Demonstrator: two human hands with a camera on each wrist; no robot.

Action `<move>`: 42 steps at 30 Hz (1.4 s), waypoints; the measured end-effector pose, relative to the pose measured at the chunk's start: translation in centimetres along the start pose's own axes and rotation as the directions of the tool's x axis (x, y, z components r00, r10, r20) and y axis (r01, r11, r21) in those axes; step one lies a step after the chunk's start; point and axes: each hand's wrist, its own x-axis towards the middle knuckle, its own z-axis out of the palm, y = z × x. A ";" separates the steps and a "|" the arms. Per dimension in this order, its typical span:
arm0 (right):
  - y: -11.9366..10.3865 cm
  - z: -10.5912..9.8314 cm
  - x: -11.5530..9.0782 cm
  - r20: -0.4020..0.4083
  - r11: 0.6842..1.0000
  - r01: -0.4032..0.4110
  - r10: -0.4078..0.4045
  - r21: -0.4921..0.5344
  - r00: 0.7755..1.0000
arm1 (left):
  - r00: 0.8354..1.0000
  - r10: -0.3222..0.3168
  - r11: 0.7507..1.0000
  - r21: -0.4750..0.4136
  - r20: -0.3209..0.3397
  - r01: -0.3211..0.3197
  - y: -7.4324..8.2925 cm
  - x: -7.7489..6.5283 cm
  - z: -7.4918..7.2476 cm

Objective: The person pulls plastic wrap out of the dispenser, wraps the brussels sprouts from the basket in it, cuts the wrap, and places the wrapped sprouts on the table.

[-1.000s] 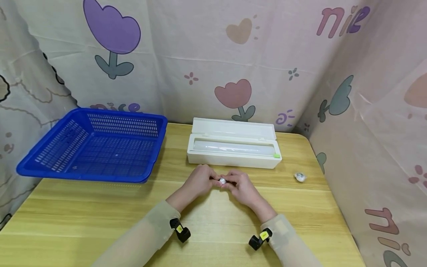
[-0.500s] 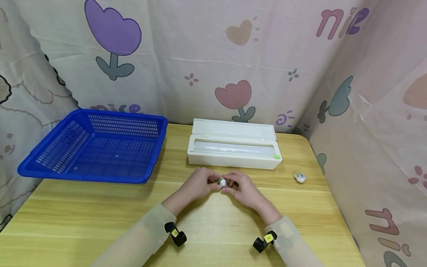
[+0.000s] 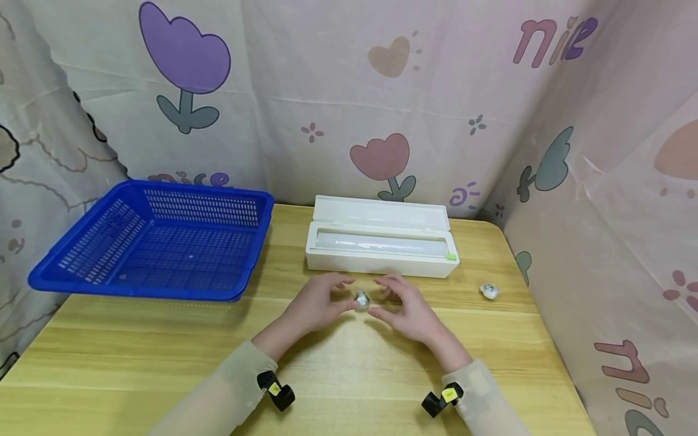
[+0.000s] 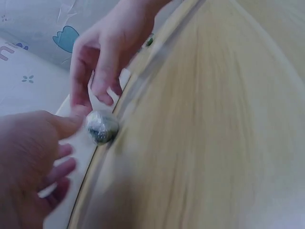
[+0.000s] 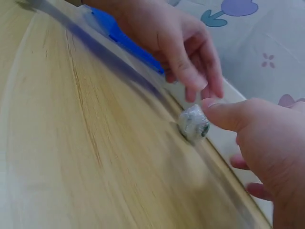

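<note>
A small round bundle in clear, shiny wrap (image 3: 362, 301), dark green showing through, is on the wooden table between the two hands. The left hand (image 3: 314, 304) is at its left, fingers spread and gently bent, with the thumb tip close beside it; whether they touch I cannot tell. On the other side the right hand (image 3: 406, 310) stands apart from the bundle, thumb and fingers spread. Both wrist views show the wrapped bundle (image 4: 101, 127) with neither hand gripping it. A second wrapped bundle (image 3: 489, 291) lies farther right.
Behind the hands stands a long white box (image 3: 376, 264) with its lid raised and a roll of clear film (image 3: 382, 243) inside. A blue plastic basket (image 3: 147, 289) occupies the back left. Printed cloth (image 3: 305, 72) hangs behind and at the sides.
Both hands pinched the wrapped bundle earlier. Now their fingers have loosened and the hands have drawn apart to left and right, leaving it on the table between them.
</note>
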 end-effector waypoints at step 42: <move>-1.3 3.1 0.5 -0.025 0.856 0.161 -0.198 -0.490 0.980 | 0.929 0.321 0.827 0.532 -0.183 -0.181 -1.6 -1.8 -2.0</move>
